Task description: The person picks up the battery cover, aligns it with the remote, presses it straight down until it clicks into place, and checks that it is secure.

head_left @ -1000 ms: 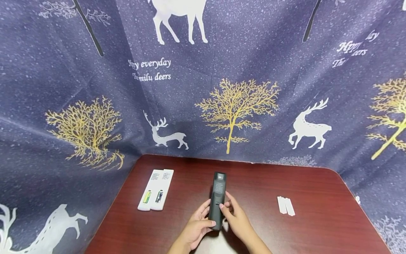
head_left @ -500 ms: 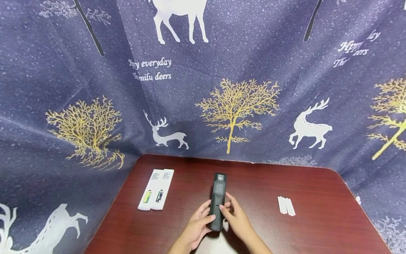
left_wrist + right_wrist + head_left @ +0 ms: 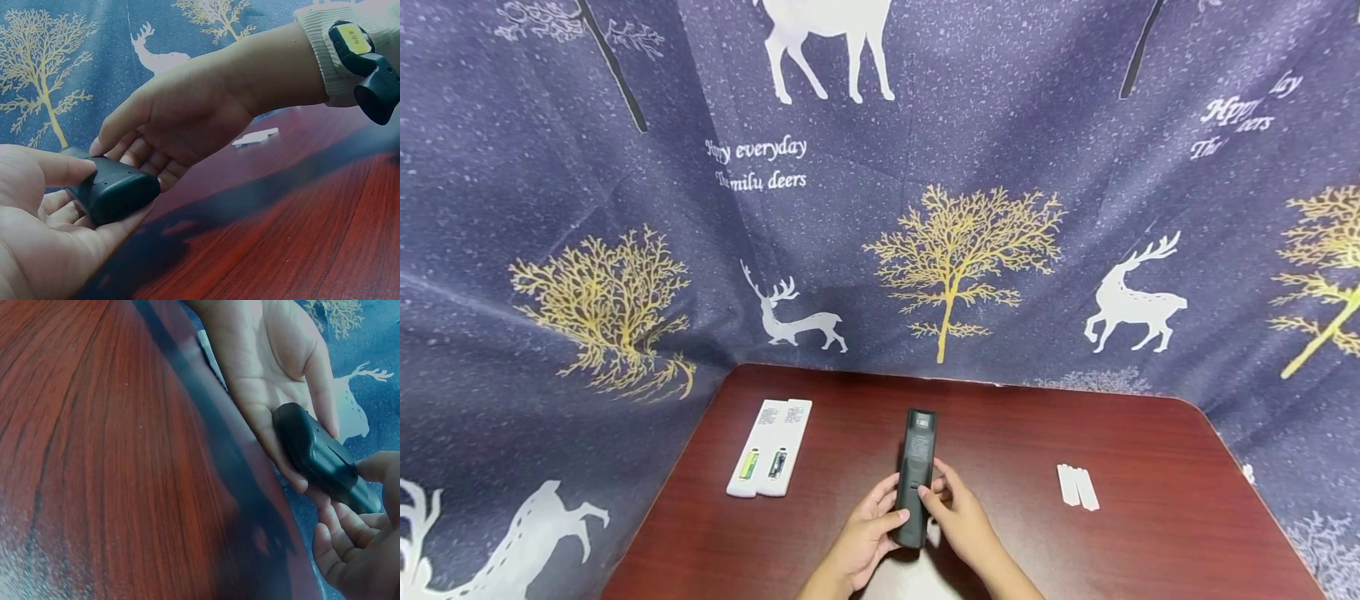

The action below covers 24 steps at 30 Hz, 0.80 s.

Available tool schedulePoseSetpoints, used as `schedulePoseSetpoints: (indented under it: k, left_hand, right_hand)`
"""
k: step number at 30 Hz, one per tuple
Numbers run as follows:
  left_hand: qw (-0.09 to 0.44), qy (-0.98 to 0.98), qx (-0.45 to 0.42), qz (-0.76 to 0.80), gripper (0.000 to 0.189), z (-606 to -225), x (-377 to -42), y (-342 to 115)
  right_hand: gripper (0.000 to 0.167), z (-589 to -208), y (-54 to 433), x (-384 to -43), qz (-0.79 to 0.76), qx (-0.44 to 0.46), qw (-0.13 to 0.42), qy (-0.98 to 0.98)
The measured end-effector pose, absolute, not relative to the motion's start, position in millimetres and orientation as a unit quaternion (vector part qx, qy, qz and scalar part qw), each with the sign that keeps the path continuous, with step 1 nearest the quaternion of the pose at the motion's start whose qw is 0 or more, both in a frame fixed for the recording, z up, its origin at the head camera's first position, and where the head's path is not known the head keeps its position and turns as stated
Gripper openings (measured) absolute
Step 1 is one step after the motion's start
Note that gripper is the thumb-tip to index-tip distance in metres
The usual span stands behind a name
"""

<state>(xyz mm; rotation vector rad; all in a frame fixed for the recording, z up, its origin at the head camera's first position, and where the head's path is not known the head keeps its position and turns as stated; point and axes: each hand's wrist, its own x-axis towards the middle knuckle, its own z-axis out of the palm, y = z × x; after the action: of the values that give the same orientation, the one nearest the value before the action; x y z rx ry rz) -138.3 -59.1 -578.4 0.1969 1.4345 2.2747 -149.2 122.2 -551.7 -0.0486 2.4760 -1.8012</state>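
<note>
A black remote control (image 3: 919, 450) is held back side up over the table, its small-print label and battery cover facing up. Around its left side and underneath, my left hand (image 3: 871, 533) grips the near end, thumb lying on the edge. My right hand (image 3: 962, 521) holds the right side, with the thumb pressed on the cover near its latch and the fingers along the edge. From the left wrist view, the rounded end of the remote rests on the left fingers (image 3: 125, 222). The right wrist view shows the right thumb (image 3: 373, 467) on its upper face.
Two white remote controls (image 3: 777, 429) lie side by side at the left, a battery showing in each open compartment. Two small white battery covers (image 3: 1077, 487) lie at the right on the dark red table (image 3: 1000, 442). A blue patterned cloth (image 3: 820, 250) hangs behind.
My left thumb has shifted slightly away from the near end of the black remote control. The remote has come a little toward me; the right thumb stays on its cover.
</note>
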Motion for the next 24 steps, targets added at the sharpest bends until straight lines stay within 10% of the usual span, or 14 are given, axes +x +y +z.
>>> schedulePoseSetpoints:
  k: [24]
  left_hand:
    - [0.221, 0.512, 0.062, 0.827, 0.068, -581.5, -137.9, -57.2]
  right_hand:
    - [0.059, -553.9, 121.8, -148.9, -0.598, -0.011, 0.029, 0.801]
